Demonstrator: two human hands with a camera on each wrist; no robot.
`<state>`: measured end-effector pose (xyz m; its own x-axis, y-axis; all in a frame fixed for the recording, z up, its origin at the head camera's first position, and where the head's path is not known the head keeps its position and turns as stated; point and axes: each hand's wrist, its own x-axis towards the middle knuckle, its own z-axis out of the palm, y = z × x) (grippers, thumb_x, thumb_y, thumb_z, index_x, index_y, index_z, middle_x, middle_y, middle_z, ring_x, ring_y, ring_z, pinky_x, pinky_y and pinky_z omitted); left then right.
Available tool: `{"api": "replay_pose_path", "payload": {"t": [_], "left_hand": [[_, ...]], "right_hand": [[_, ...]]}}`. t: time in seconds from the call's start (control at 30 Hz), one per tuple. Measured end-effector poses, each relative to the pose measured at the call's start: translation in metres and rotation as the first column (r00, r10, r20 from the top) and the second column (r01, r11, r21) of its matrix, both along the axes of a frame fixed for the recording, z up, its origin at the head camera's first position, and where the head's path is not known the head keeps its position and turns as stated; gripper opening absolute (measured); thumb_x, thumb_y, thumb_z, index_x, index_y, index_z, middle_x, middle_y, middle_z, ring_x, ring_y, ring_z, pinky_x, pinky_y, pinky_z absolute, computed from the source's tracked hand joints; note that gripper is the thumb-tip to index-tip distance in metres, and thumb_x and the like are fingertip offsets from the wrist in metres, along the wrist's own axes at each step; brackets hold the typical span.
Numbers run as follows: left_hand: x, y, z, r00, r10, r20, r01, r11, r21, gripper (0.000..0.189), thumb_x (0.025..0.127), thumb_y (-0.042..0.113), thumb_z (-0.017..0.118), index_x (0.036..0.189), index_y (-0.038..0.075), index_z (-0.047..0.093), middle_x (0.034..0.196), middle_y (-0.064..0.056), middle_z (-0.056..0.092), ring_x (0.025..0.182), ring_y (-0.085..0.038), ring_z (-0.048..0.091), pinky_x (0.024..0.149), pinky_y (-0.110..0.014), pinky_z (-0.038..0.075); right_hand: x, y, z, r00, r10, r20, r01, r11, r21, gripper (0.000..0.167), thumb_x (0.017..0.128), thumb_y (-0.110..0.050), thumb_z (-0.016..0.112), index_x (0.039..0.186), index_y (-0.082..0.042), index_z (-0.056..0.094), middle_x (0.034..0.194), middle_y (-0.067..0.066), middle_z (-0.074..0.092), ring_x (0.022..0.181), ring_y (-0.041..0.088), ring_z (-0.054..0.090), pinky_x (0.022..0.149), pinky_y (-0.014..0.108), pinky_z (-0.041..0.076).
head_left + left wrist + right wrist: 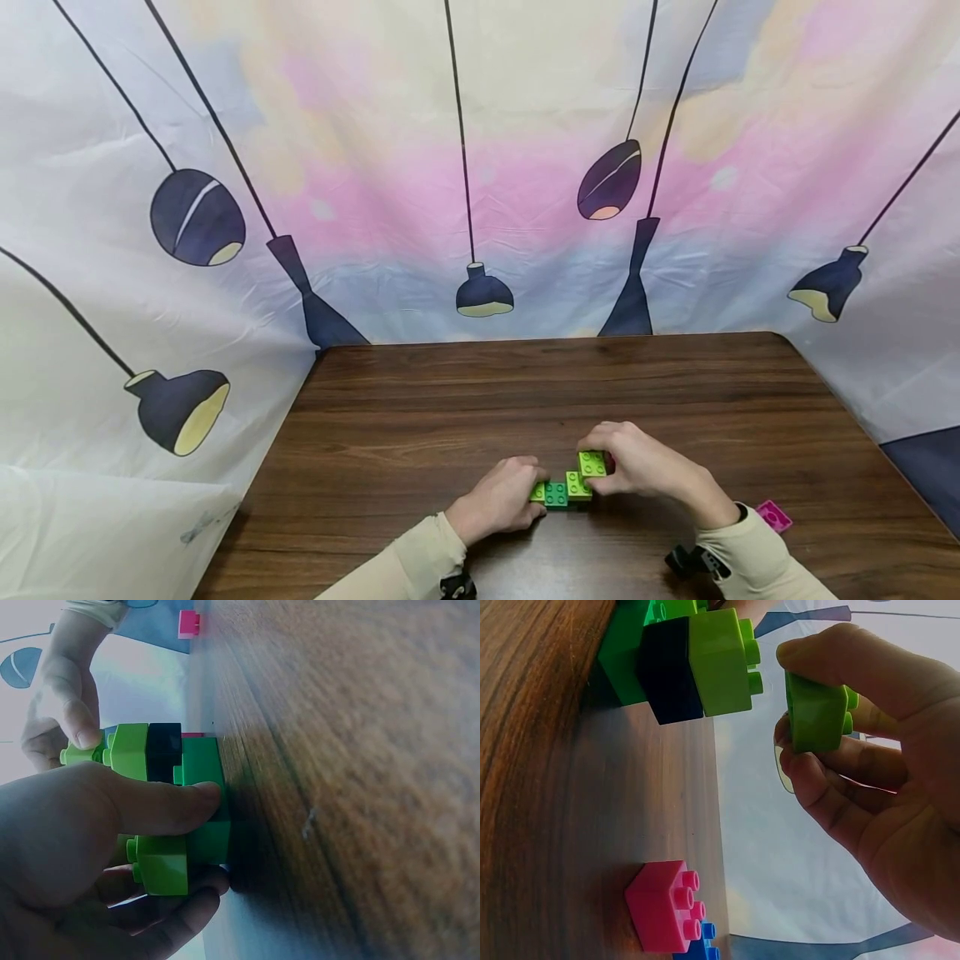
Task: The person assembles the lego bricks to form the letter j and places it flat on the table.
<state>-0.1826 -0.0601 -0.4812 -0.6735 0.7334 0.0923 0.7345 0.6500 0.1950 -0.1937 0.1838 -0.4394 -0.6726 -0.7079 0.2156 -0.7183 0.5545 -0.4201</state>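
On the table, my left hand (506,500) grips one end of a row of joined toy building bricks, its thumb along a green brick (201,757). A lime brick (165,864) sits on the row between that hand's thumb and fingers. At the row's other end a dark brick (671,671) bears another lime brick (721,664) with studs on top. Just above this stack, my right hand (648,462) pinches a separate lime brick (817,712) between thumb and fingers. A gap shows between it and the studs in the right wrist view.
Past the stack in the right wrist view, a pink brick (660,906) stands on the table with a blue brick (697,949) behind it. Another pink brick (774,516) lies by the right sleeve. A printed cloth (480,167) hangs behind the wooden table (420,408).
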Motion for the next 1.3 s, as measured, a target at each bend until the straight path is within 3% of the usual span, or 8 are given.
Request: {"api": "replay_pose_path", "payload": {"t": [0.6, 1.13, 1.3], "left_hand": [[0.0001, -0.0009, -0.0016, 1.000, -0.005, -0.020, 0.005, 1.000, 0.010, 0.024, 0.078, 0.025, 0.082, 0.097, 0.014, 0.072, 0.086, 0.008, 0.062, 0.072, 0.002, 0.052, 0.061, -0.014, 0.044], [0.0014, -0.0007, -0.0016, 1.000, 0.008, 0.001, -0.008, 1.000, -0.003, 0.021, 0.078, 0.023, 0.082, 0.094, 0.015, 0.071, 0.083, 0.010, 0.060, 0.070, 0.003, 0.048, 0.060, -0.013, 0.041], [0.0005, -0.0003, 0.0002, 1.000, -0.001, -0.017, 0.001, 1.000, 0.001, 0.021, 0.077, 0.023, 0.082, 0.093, 0.014, 0.071, 0.083, 0.008, 0.061, 0.071, 0.001, 0.050, 0.061, -0.015, 0.043]], "right_hand": [[0.0050, -0.0035, -0.0026, 0.998, -0.009, 0.061, 0.007, 1.000, 0.027, 0.029, 0.084, -0.026, 0.074, 0.108, -0.010, 0.070, 0.098, -0.007, 0.064, 0.079, -0.001, 0.051, 0.065, 0.019, 0.046], [0.0083, -0.0064, -0.0066, 0.994, 0.019, 0.108, -0.023, 0.999, 0.041, 0.035, 0.087, -0.032, 0.073, 0.113, -0.010, 0.069, 0.103, -0.004, 0.065, 0.085, -0.001, 0.054, 0.067, 0.020, 0.048], [0.0082, -0.0071, -0.0064, 0.996, 0.032, 0.089, -0.035, 0.999, 0.034, 0.033, 0.086, -0.031, 0.074, 0.112, -0.011, 0.070, 0.102, -0.005, 0.065, 0.087, 0.000, 0.056, 0.068, 0.021, 0.049]]}}
